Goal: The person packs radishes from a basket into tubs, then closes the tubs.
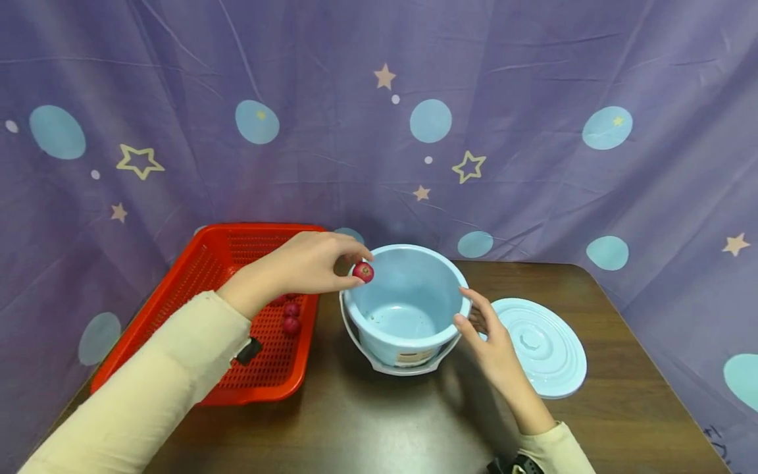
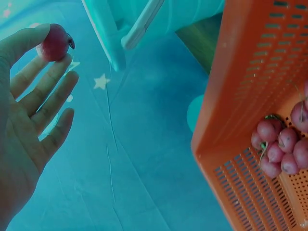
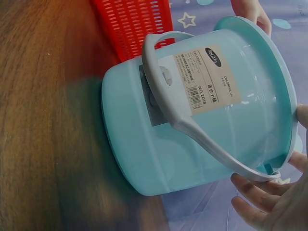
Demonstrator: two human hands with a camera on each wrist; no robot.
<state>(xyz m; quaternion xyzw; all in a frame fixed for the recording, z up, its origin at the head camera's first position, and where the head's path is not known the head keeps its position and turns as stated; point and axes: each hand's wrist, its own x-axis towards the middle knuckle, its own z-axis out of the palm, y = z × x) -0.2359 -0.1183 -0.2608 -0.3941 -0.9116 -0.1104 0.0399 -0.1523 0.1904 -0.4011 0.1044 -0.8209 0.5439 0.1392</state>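
The left hand (image 1: 322,262) pinches a radish (image 1: 364,272) between thumb and fingers, by the ten o'clock side of the blue bucket (image 1: 414,283). The right hand's (image 1: 493,339) thumb and fingers grip the bucket's rim at three. Toward nine, the red basket (image 1: 254,395) holds more radishes (image 1: 291,317); the lid (image 1: 533,345) lies toward four on the tabletop (image 1: 367,421).

The left hand (image 1: 316,263) and right hand (image 1: 488,339) are bare beyond long, cream-coloured sleeves.
The left sleeve (image 1: 136,388) is softly creased, ending in a straight cuff with a small, blocky black piece (image 1: 249,352) beside it. The right sleeve (image 1: 560,449), partly out of view, matches; a black wristband (image 1: 529,463) sits at its cuff.
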